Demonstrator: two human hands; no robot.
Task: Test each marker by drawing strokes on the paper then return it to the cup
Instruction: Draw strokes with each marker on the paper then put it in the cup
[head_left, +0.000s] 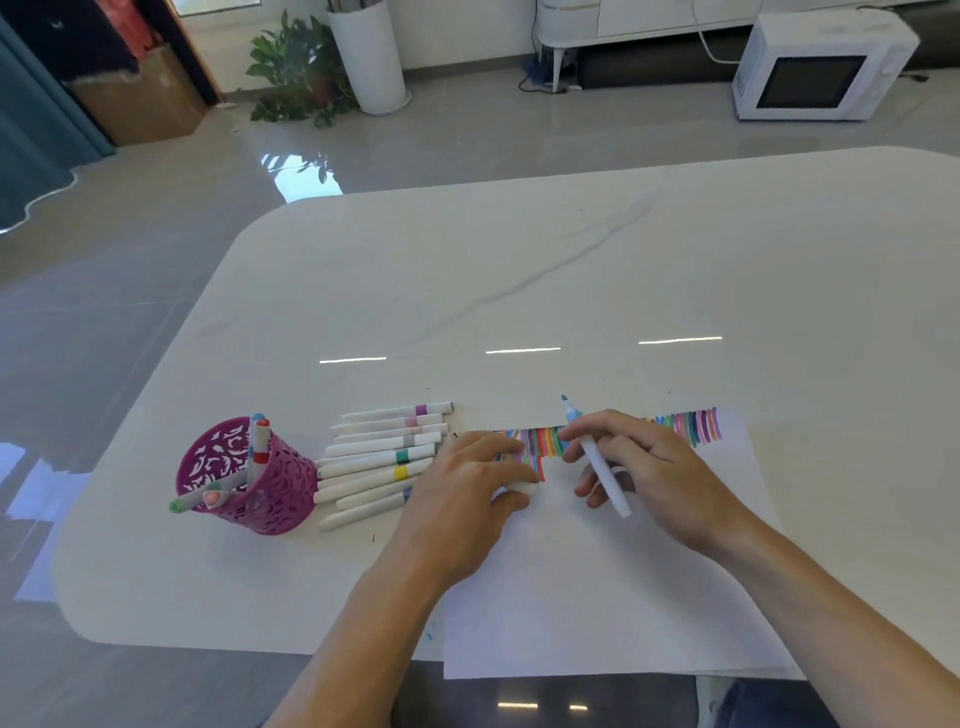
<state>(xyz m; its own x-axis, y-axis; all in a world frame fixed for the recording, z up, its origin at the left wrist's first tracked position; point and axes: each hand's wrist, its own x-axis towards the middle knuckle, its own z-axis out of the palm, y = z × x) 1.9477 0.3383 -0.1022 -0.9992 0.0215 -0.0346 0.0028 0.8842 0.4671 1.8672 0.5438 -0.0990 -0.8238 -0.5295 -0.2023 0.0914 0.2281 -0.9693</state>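
Right hand on uncapped blue marker, left hand pinching its cap, both over the paper at lower centre of frame.

Right hand (644, 473) grips a white-barrelled marker (600, 462), blue tip bare and pointing up toward the far edge of the sheet, clear of the surface. Left hand (467, 499) lies palm-down on the paper (597, 597), thumb and fingers closed on a small white cap (524, 487). Between and beyond the hands, a band of short coloured strokes (696, 426) runs along the sheet's top edge. Just left of the left hand, a row of capped markers (384, 452) lies on the white table (519, 270). Further left, lower left of frame, a magenta cut-out cup (247, 475) stands upright with several markers in it.
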